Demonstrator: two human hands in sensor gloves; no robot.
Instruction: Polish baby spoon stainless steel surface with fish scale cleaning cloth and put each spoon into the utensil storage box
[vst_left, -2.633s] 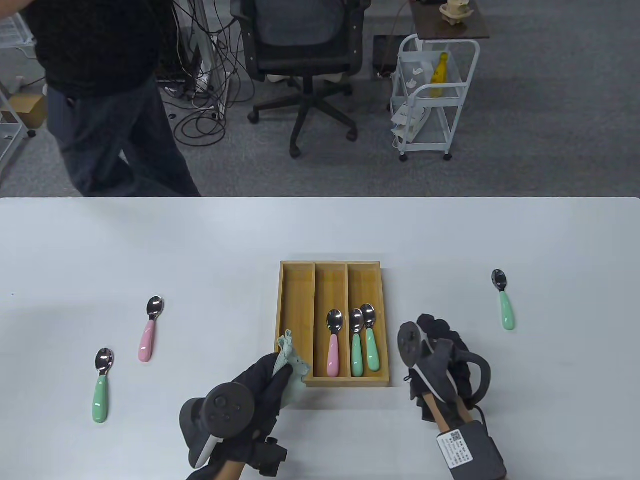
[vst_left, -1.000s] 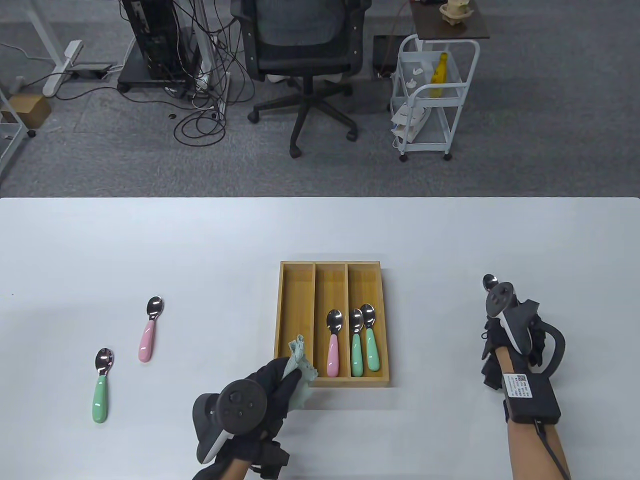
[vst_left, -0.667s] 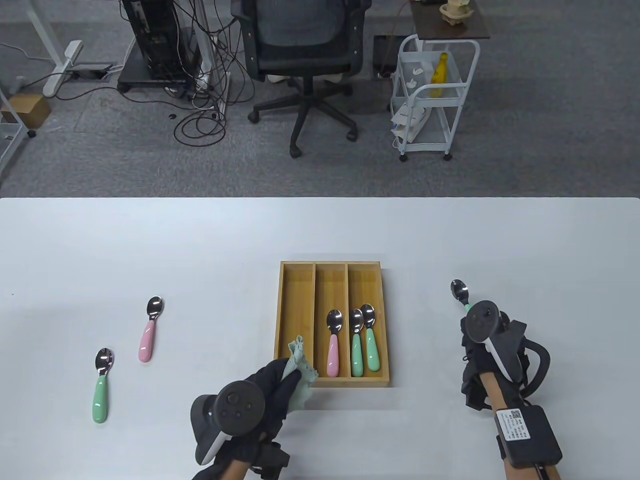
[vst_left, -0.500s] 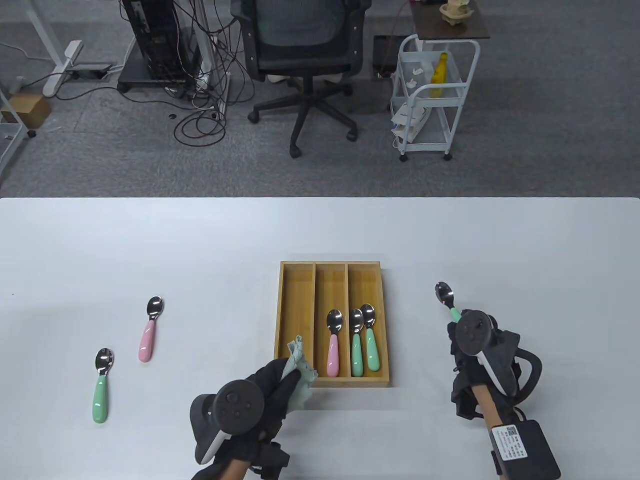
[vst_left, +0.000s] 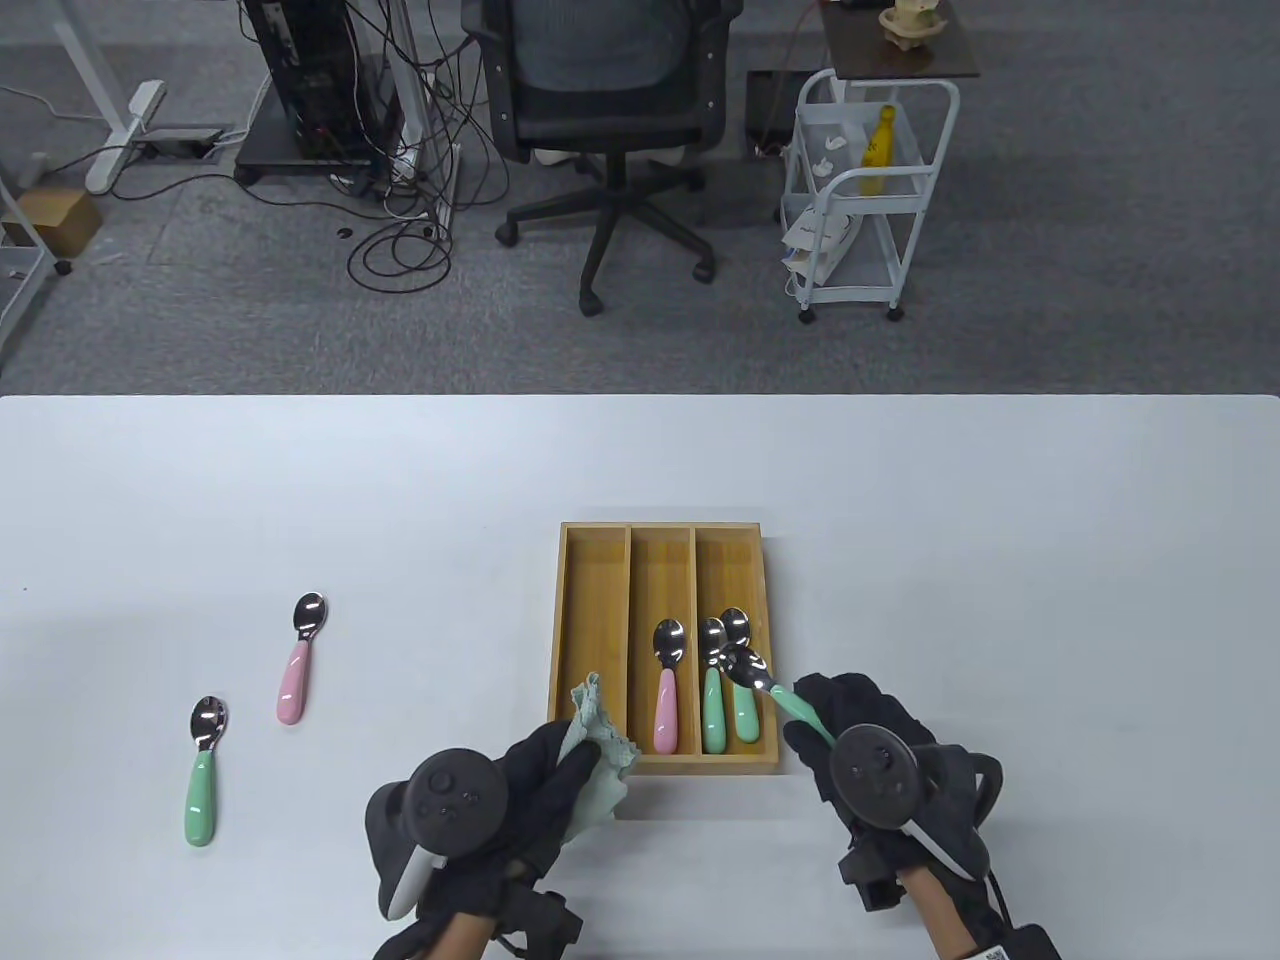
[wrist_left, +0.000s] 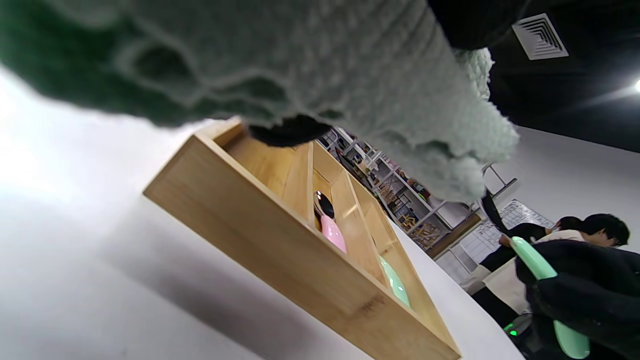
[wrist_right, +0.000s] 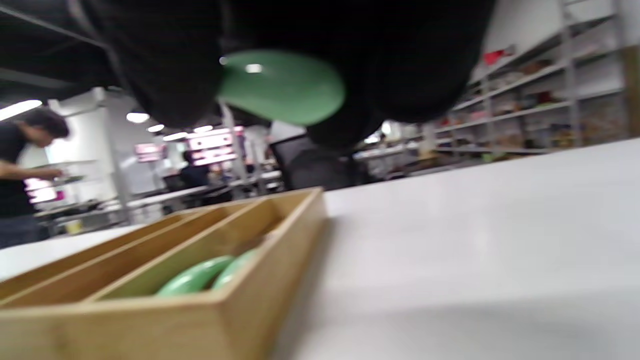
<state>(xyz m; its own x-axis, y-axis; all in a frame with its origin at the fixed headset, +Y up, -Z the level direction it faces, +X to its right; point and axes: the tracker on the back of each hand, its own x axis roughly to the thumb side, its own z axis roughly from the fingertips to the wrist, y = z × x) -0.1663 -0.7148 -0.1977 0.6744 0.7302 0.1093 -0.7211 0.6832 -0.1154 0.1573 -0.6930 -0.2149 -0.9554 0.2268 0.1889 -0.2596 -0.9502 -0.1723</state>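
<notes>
Three spoons already lie in the utensil storage box (vst_left: 590, 640): a pink-handled one in the middle slot, two green-handled ones in the slot nearest your right hand (vst_left: 860, 735). That hand's fingers are curled round the handle of a green spoon (vst_left: 778, 693), its bowl lifted off the counter (vst_left: 1050, 520) and pointing toward your left hand (vst_left: 535, 790), where it can meet the cloth. Your left fingers pinch the fish scale cleaning cloth (vst_left: 598, 745), bunched, just beyond their tips at the box's near corner. Judging by this, polishing comes next. Two spoons wait well off to the left of your left fingers: a pink spoon (vst_left: 298, 660) and another green spoon (vst_left: 202, 770).
</notes>
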